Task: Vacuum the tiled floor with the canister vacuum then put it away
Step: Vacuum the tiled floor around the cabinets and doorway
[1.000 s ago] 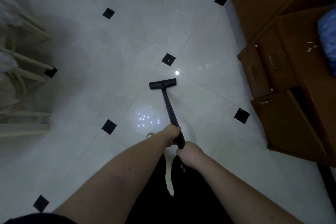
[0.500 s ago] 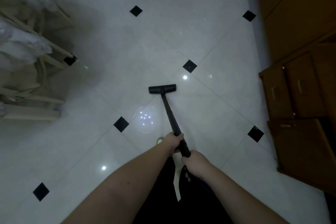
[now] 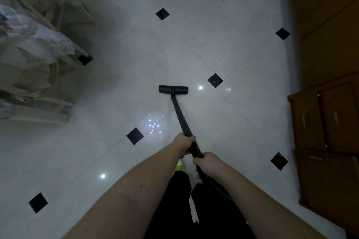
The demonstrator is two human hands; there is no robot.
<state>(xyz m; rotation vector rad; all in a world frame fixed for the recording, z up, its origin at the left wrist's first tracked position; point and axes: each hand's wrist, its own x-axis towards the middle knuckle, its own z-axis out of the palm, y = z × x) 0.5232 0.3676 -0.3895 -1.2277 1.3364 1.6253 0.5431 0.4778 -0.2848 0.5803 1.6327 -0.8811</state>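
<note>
Both hands (image 3: pixel 185 142) grip the vacuum wand (image 3: pixel 181 118), fingers curled round it
Swinging right risks striking the wooden drawers (image 3: pixel 318 120)

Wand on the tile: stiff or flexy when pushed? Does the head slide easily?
Probably stiff: the wand runs dead straight from both hands to the head. The head likely glides: the floor looks glossy, mirroring lights. Likely light: left hand and right hand steer it.

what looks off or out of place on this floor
Nothing is clearly spilled or broken. The one odd thing is a small pale green item on the tile by the person's feet, half hidden under the left arm; too hidden to identify.
</note>
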